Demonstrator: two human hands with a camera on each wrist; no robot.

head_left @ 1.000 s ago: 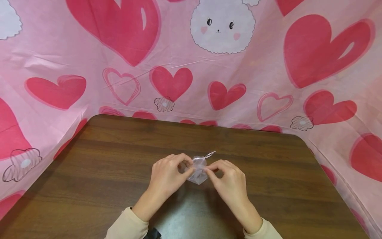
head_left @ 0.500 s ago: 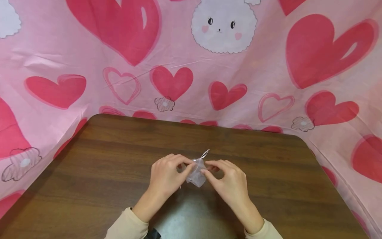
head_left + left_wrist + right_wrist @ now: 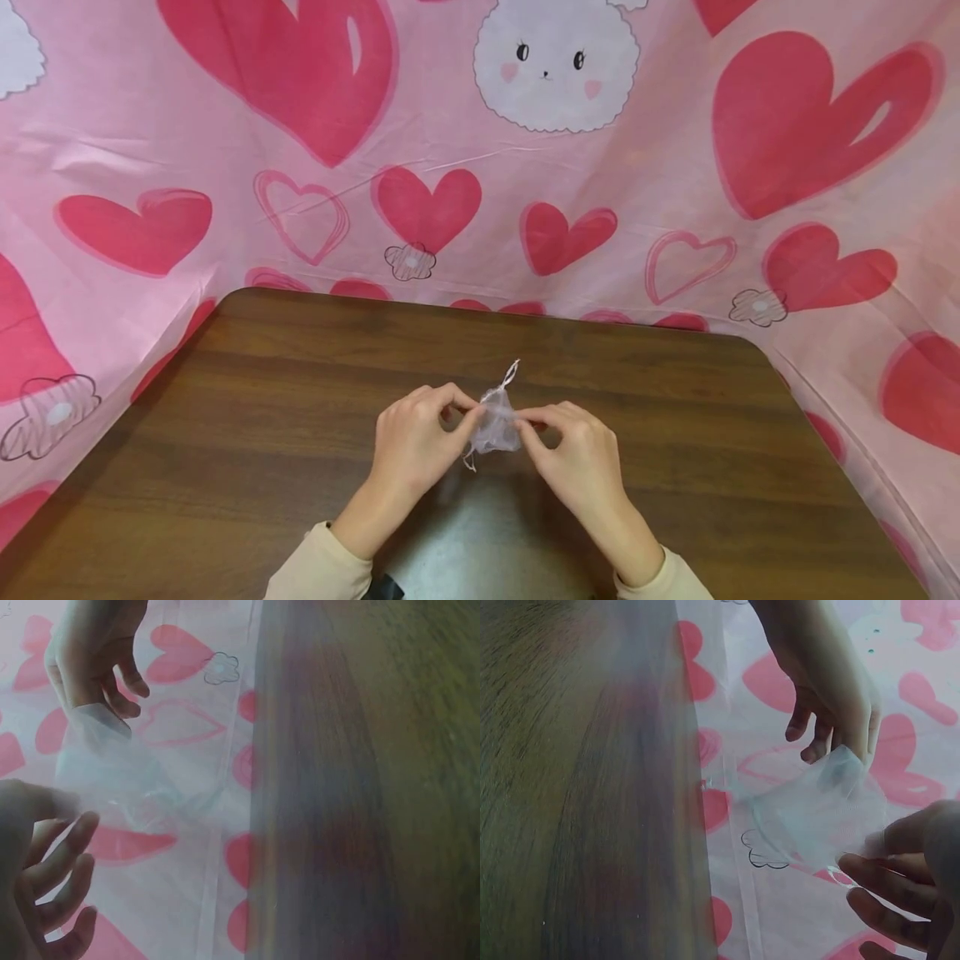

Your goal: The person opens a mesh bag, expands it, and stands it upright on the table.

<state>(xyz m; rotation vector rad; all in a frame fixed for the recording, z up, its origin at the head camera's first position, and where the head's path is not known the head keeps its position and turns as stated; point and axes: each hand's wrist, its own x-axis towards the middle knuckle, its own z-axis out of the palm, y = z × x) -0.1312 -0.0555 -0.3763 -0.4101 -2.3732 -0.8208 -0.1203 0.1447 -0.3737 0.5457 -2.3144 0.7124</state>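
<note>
Between the two hands, above the table, is a small sheer white drawstring pouch [image 3: 497,423]. Its left side is pinched between thumb and forefinger of the left hand [image 3: 422,429]. The right hand [image 3: 576,440] pinches the opposite side the same way. A white cord loop [image 3: 512,372] sticks up from the top, and another cord end [image 3: 469,460] hangs at the lower left. In the right wrist view the pouch [image 3: 817,806] looks thin and see-through, stretched between both hands. The left wrist view shows the pouch [image 3: 127,776] too, blurred; whether it contains anything cannot be told.
A dark brown wooden table [image 3: 262,467] with rounded corners lies beneath the hands. Pink cloth [image 3: 450,100] printed with red hearts stands around its back and sides. A small black object [image 3: 385,587] shows by the left sleeve.
The pouch has been turned between the fingers. Its upper cord loop has swung left and now points more upright, and a cord end has come into view at the lower left.
</note>
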